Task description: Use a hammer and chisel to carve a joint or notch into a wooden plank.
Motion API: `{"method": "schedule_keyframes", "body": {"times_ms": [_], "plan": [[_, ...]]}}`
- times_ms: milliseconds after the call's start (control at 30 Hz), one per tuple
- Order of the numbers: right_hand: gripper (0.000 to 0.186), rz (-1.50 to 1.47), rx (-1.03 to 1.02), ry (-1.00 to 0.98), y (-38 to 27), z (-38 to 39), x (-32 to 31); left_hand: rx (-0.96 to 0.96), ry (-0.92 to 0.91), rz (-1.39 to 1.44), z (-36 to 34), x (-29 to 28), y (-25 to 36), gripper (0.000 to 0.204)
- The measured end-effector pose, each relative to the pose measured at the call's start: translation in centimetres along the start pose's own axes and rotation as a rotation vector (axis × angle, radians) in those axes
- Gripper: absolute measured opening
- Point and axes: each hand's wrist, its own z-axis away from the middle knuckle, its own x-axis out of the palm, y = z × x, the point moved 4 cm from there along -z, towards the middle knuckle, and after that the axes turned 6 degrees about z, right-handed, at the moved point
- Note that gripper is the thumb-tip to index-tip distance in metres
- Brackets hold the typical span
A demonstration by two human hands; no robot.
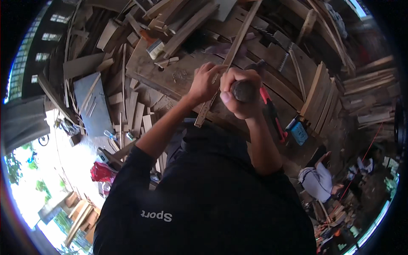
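Workbench (170,76), thick dark planks, fills the far half of the view; everything else sits on or leans against it; heavy and fixed by the look, a sound backing for blows.

Long wooden slat (231,53) lies across the bench, running from far right down to the near middle, near end overhanging toward the person; thin, narrow, light, stiff along its length but likely to spring or split if struck off-support; best held close beside the work point, flat down on the bench.

Left hand (205,81) is closed down on the slat about mid-length, fingers curled over it, pinning it; whether a nail or tool sits under the fingers I cannot tell.

Right hand (240,91) is wrapped tight round a hammer handle (244,90), butt end pointing at the camera; the dark hammer head (259,64) shows just beyond the knuckles, close to the slat; head-heavy tool, gripped near the end of the handle; the 2 hands are almost touching, so the left fingers lie near the striking line.

Around: stack of curved boards (318,97) standing on edge at right; loose offcuts and slats (131,110) scattered left of the bench; a red-handled tool (272,112) lying on the bench just right of the right wrist; a handsaw (282,57) far right of the slat; a small blue box (299,132) near right; a brush (155,47) at far left; another person crouches (316,178) low at right, well apart.
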Motion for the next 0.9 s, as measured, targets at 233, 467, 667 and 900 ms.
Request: {"method": "schedule_keyframes", "body": {"times_ms": [233,467,667,900], "plan": [[0.022,0.028,0.077,0.040,0.1,0.3,-0.4,0.766,-0.906,1.056,-9.2,4.1,4.4,0.091],[0.029,-0.081,0.086,0.118,0.6,-0.2,-1.6,0.425,-1.092,1.103,-9.3,7.5,1.3,0.102],[0.026,-0.109,0.042,0.108,-0.2,-1.0,-0.8,0.722,-0.730,1.014,-9.0,11.0,-0.5,0.069],[0.017,-0.098,0.023,0.005,0.0,0.7,-1.4,-0.484,-0.572,0.043,-12.0,14.0,-1.0,0.048]]}}
